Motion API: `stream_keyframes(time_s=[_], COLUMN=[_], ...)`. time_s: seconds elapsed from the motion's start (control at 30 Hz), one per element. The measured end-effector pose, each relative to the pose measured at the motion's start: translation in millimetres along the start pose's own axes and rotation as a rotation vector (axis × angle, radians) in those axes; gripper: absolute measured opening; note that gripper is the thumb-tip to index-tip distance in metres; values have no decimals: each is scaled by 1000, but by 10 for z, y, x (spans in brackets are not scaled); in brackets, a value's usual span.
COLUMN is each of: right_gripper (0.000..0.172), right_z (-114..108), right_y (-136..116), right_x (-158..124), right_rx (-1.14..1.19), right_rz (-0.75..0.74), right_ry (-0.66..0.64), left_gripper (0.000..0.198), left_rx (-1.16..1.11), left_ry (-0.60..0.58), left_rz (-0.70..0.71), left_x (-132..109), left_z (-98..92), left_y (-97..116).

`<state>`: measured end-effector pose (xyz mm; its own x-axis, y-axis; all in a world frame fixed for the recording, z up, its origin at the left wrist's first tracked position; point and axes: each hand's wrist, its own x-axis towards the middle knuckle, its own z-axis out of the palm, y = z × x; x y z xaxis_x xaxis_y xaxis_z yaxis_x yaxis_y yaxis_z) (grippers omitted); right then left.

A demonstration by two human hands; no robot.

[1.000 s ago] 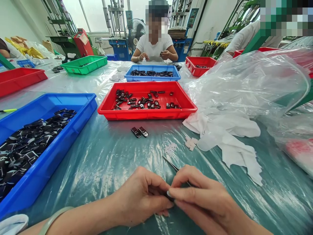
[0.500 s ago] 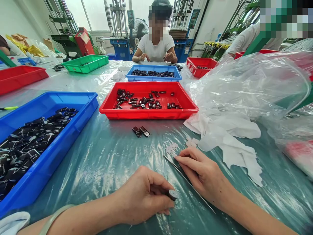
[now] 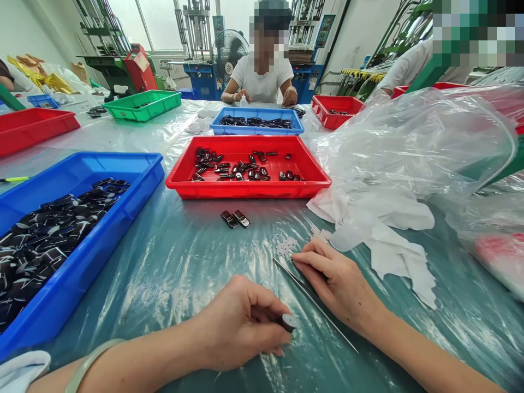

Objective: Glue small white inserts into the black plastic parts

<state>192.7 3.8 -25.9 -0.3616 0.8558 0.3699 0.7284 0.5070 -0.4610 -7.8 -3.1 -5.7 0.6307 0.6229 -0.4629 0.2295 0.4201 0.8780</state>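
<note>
My left hand [image 3: 241, 325] is closed around a small black piece with a flat grey end [image 3: 289, 322]; most of it is hidden in my fingers. My right hand [image 3: 338, 281] pinches thumb and forefinger together beside a little pile of tiny whitish parts [image 3: 285, 245]. Whatever is in that pinch is too small to make out. A pair of metal tweezers [image 3: 315, 303] lies slanting on the table between my hands, close by the right fingers. Farther off, two small black pieces shaped like mini phones [image 3: 235, 219] rest side by side on the plastic-covered table [image 3: 164, 284].
Ahead stands a red tray [image 3: 248, 190] with several black pieces. A blue tray [image 3: 123, 218] heaped with black parts is at left. White cloth scraps [image 3: 380, 229] and clear plastic sheeting [image 3: 413, 142] cover the right. A person [image 3: 262, 76] sits across the table.
My right hand has shifted very slightly at the tiny whitish parts, still pinched. The left hand keeps its piece in nearly the same place. The person opposite has moved a hand.
</note>
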Motion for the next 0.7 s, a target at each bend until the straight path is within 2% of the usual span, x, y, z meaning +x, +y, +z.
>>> stream_keyframes(time_s=[0.17,0.3,0.43,0.53,0.7], right_gripper=[15,15,17,18,18], right_z=[-57,-196,-318,-354,-364], right_y=[-75,-279,-472,-515,-478], right_x=[8,-23,-53,-66,-64], right_rx=[45,122,368,512,717], right_rz=[44,48,106,247,493], right_ry=[22,-4,-253,-413,-584], left_gripper=[14,12,12,15,19], left_rx=[-6,-20,-3,46,197], left_ry=[-1,-2,-32,-60,-97], left_rz=[-1,7,41,69,154], left_x=[-19,-6,13,0,-45], left_z=[3,-3,-21,-26,-24], left_y=[-3,-12,-12,-7,5])
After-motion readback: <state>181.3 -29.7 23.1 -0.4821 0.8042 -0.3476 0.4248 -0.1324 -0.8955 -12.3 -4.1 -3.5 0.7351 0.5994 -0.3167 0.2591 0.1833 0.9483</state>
